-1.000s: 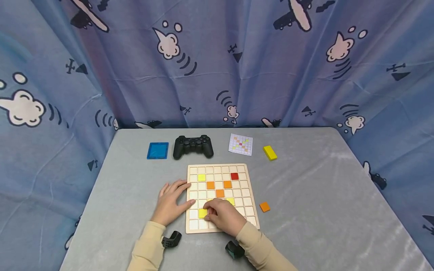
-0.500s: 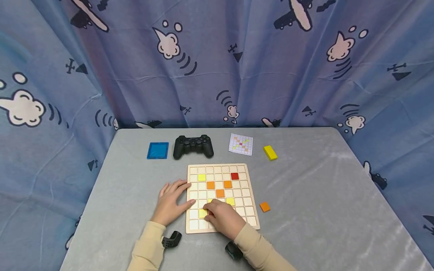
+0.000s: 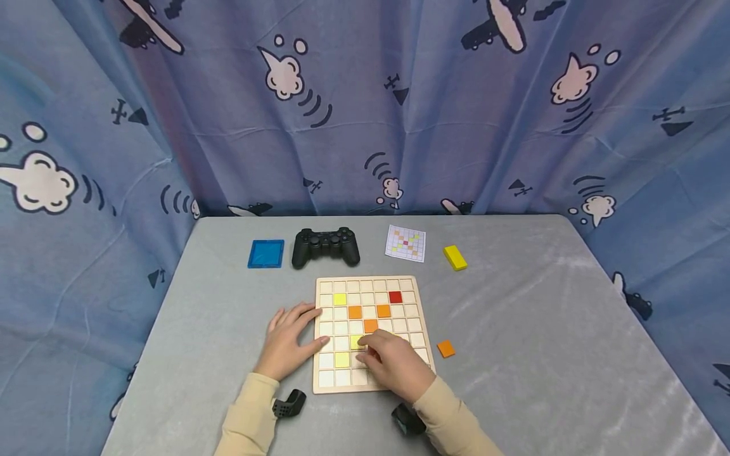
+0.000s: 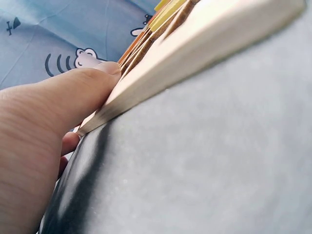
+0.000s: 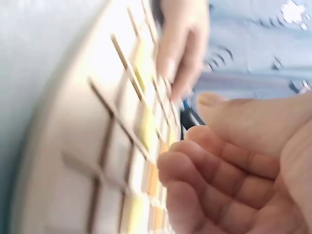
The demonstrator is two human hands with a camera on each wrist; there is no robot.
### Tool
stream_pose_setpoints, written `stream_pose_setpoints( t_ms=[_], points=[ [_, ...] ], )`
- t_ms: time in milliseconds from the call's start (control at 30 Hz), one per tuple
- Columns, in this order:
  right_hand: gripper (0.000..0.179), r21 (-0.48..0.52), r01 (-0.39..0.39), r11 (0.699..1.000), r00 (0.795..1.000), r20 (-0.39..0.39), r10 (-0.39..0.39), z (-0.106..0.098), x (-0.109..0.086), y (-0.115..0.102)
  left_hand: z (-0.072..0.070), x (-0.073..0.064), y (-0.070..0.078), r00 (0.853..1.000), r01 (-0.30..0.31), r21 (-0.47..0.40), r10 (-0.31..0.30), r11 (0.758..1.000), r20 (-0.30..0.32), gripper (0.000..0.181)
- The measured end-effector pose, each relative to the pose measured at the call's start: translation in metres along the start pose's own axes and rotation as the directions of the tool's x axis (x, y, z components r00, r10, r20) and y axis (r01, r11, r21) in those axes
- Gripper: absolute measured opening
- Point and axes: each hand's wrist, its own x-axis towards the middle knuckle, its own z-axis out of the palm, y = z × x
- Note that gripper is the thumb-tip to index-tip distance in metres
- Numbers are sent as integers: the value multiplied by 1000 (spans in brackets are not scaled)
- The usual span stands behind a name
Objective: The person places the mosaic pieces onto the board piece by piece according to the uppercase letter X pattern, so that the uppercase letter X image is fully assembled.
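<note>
A wooden grid board [image 3: 406,284] lies on the grey table, with coloured square tiles in some cells. My left hand [image 3: 288,342] rests at its left edge, thumb on the rim and fingers fairly straight. Over the board's lower middle hovers my right hand [image 3: 396,364], loosely bent; the right wrist view shows a gap between thumb and fingertips and no tile there. Near its fingertips is a yellow tile [image 3: 355,342], with another yellow tile [image 3: 341,360] below left. An orange tile [image 3: 371,325] and a red tile [image 3: 395,297] sit farther up. The right hand hides some cells.
A loose orange tile [image 3: 446,348] lies right of the board. Behind are a blue square tray [image 3: 265,254], a black game controller [image 3: 326,246], a printed pattern card [image 3: 405,243] and a yellow block [image 3: 455,258]. A patterned curtain [image 3: 342,126] surrounds the table.
My right hand has moved right and lifted from the lower yellow tile, baring it and the one above, while covering the yellow tile farther right. The left hand stays put.
</note>
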Motion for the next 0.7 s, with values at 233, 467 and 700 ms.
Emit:
stream_pose_setpoints(
  t_ms=[233,467,700],
  points=[
    [16,-9,-118,993,984,-136,115,-30,-20,29,0,0,0,1000,10,-7,-9,1000,6,59],
    [27,-68,-315,947,947,-91,309,-57,-46,64,-1,0,1,1000,8,-14,-8,1000,7,59],
    [35,-102,-403,909,915,-18,404,-65,-63,87,0,-1,0,1000,-6,-15,6,1000,-4,60]
  ],
)
